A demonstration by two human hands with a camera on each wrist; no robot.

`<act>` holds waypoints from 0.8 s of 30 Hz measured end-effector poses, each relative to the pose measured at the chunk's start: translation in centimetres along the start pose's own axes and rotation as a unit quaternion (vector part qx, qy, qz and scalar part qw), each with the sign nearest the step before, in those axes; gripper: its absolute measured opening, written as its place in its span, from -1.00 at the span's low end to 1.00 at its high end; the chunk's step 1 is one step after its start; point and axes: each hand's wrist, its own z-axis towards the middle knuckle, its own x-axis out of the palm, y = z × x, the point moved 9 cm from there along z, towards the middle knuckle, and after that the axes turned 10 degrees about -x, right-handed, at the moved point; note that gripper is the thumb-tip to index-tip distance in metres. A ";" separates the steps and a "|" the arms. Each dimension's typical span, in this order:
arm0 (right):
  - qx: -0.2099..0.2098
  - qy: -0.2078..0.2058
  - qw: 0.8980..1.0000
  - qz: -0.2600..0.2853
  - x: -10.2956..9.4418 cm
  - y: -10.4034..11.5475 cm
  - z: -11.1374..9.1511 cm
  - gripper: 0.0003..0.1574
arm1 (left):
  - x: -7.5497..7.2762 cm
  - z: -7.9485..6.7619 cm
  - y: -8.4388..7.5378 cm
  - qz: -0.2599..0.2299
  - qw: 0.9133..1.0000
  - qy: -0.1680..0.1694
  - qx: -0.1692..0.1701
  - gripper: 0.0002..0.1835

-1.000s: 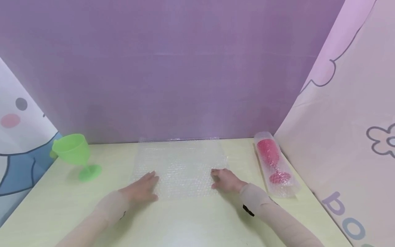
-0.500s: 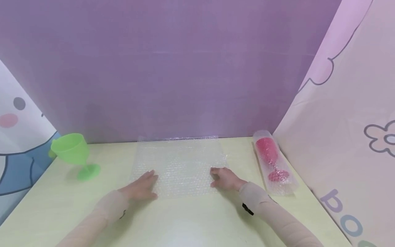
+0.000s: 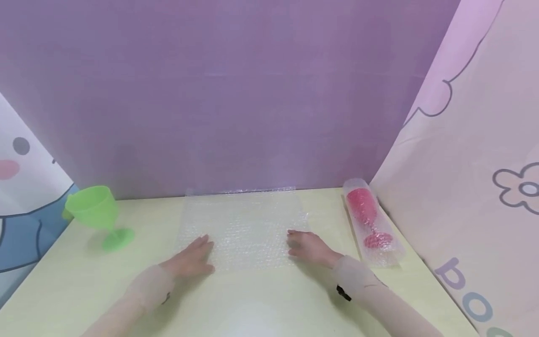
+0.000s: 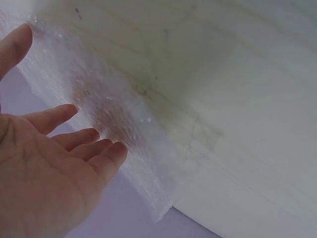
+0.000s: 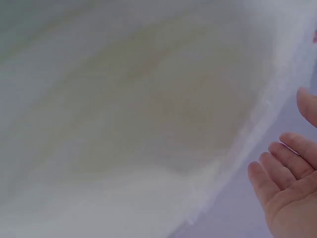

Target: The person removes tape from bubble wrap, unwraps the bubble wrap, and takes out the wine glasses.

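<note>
A sheet of clear bubble wrap lies flat on the table, its far edge against the purple wall. My left hand is at its left side, fingers loosely spread with nothing gripped. In the left wrist view this hand shows its palm, with the fingertips over the bubble wrap. At the right side of the sheet is my right hand, its fingers pointing inward. The right wrist view shows that hand relaxed and holding nothing. Whether either hand presses on the sheet cannot be told.
A green plastic goblet stands on the table at the left. Far right, a red goblet lies rolled in bubble wrap. A purple wall closes the back, with printed panels at both sides.
The head view has shifted slightly, so the table things appear a little further left. My right hand and forearm have moved slightly right relative to the sheet. The bubble wrap stays spread flat.
</note>
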 end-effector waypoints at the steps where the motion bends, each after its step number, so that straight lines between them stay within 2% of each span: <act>1: 0.000 -0.006 1.000 -0.001 -0.6 0.2 -0.3 -0.45 | 0.0 0.0 0.0 -0.001 1.000 -0.003 0.000 -0.17; 5: 0.016 -0.038 0.999 -0.001 -3.5 0.1 -1.8 -0.44 | 0.2 -0.1 0.2 0.002 1.000 -0.015 -0.003 -0.17; 7: 0.007 -0.058 0.998 -0.014 -5.3 -0.3 -2.6 -0.47 | 0.2 -0.1 0.2 -0.002 1.000 -0.018 -0.004 -0.17; 12: 0.010 -0.115 0.992 -0.049 -10.2 -3.2 -5.0 -0.53 | 0.0 -0.6 -0.2 -0.016 1.000 -0.021 0.010 -0.18; 16: 0.081 -0.142 0.986 -0.027 -13.8 -7.0 -7.6 -0.50 | -0.2 -1.1 -1.0 -0.024 0.999 -0.026 0.023 -0.19; 19: 0.140 -0.147 0.978 -0.038 -15.7 -9.9 -9.8 -0.49 | -0.4 -1.4 -1.8 -0.017 0.998 -0.041 0.034 -0.21; 21: 0.170 -0.147 0.973 -0.046 -16.4 -11.8 -11.0 -0.47 | -0.6 -1.6 -2.3 -0.020 0.998 -0.055 0.038 -0.23; 24: 0.222 -0.151 0.963 -0.024 -16.5 -14.3 -13.0 -0.38 | -0.7 -1.8 -2.8 -0.050 0.996 -0.071 0.030 -0.26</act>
